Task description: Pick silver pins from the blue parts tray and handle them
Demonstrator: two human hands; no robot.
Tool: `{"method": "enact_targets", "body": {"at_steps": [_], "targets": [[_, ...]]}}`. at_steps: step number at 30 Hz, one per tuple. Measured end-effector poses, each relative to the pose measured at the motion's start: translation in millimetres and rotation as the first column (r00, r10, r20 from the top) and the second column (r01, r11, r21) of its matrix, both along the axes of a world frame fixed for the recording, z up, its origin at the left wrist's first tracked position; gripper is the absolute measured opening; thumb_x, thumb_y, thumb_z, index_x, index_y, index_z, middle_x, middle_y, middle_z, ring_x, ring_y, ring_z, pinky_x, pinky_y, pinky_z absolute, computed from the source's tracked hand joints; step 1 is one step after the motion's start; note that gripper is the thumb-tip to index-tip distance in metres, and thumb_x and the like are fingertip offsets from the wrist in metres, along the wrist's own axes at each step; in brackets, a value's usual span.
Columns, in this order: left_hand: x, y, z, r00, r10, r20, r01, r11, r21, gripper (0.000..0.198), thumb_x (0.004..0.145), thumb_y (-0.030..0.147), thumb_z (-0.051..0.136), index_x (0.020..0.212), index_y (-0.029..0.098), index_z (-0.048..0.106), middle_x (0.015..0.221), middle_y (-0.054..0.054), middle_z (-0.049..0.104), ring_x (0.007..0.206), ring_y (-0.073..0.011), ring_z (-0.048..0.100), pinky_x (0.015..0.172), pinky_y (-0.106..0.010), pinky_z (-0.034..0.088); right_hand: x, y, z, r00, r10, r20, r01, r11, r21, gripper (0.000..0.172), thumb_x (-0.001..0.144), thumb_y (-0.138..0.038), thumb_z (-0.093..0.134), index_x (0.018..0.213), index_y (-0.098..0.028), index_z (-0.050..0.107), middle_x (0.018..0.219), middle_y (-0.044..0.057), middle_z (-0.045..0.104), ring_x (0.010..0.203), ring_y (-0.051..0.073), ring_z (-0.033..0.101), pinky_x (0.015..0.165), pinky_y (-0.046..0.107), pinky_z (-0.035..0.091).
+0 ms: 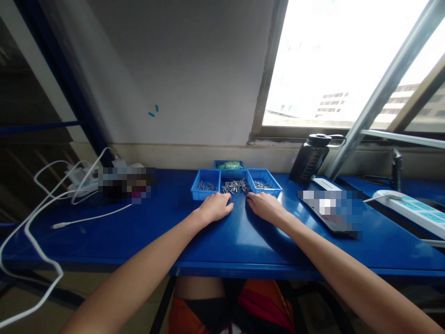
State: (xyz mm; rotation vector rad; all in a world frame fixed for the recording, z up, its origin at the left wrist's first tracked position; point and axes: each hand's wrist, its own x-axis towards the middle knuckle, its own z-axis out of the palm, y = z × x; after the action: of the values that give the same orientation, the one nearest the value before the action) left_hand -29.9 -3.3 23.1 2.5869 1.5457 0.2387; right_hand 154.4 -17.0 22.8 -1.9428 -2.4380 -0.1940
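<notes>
A loose pile of small silvery metal pins or screws (235, 186) lies on the blue table between two blue trays. My left hand (216, 207) rests on the table in front of the left tray (205, 195), its thumb and forefinger apart with nothing visible between them. At the pile's right edge, the bent fingers of my right hand (266, 206) are drawn together; anything in their tips is too small to make out. Similar metal pieces lie in the left tray and the right tray (269, 190). Behind the pile, a third blue tray (218, 165) holds green items in clear plastic.
A black bottle (309, 159) stands at the back right, near a dark flat device (328, 215), partly blurred out. White cables (45, 253) and blurred objects (127, 185) occupy the left side. A white power strip (413, 211) lies far right. The table's front edge (243, 269) runs beneath my forearms.
</notes>
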Motion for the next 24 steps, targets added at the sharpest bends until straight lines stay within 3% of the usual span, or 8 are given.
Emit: {"method": "enact_targets", "body": {"at_steps": [5,11,16,24], "targets": [[-0.3,0.4,-0.6,1.0,-0.009,0.005,0.009,1.0,0.005,0.034,0.082,0.041,0.041,0.105,0.021,0.056,0.097,-0.01,0.065,0.089,-0.028,0.061,0.073,-0.035,0.047,-0.5,-0.2,-1.1,0.998,-0.064,0.013,0.063,0.998,0.017,0.031,0.088,-0.033,0.032,0.1,-0.016,0.054,0.084,0.012,0.065,0.076,0.028,0.064,0.06,0.032,0.043],[-0.3,1.1,-0.8,1.0,-0.021,0.017,0.021,1.0,0.012,0.034,0.082,0.041,0.041,0.104,0.021,0.057,0.097,-0.01,0.065,0.089,-0.029,0.061,0.072,-0.036,0.047,1.0,0.5,-0.4,1.0,-0.011,-0.005,0.011,1.0,0.027,0.027,0.088,-0.033,0.033,0.097,-0.019,0.053,0.086,0.01,0.064,0.078,0.027,0.063,0.059,0.031,0.042],[-0.7,0.1,0.2,0.999,-0.027,0.028,0.027,1.0,0.007,0.034,0.081,0.04,0.042,0.104,0.02,0.058,0.096,-0.011,0.066,0.088,-0.0285,0.061,0.071,-0.035,0.047,0.4,-1.9,-1.1,0.996,-0.093,0.013,0.092,0.994,0.061,0.024,0.087,-0.033,0.037,0.096,-0.017,0.052,0.081,0.011,0.064,0.075,0.028,0.063,0.057,0.031,0.041],[-1.0,0.8,-0.2,0.999,-0.031,0.031,0.03,0.999,0.01,0.033,0.081,0.04,0.042,0.102,0.021,0.059,0.096,-0.01,0.066,0.088,-0.0284,0.061,0.071,-0.035,0.047,4.5,-1.5,-1.5,0.998,0.055,-0.014,-0.054,0.998,0.026,0.023,0.089,-0.025,0.031,0.09,-0.018,0.053,0.084,0.009,0.062,0.069,0.021,0.062,0.054,0.026,0.037]]}}
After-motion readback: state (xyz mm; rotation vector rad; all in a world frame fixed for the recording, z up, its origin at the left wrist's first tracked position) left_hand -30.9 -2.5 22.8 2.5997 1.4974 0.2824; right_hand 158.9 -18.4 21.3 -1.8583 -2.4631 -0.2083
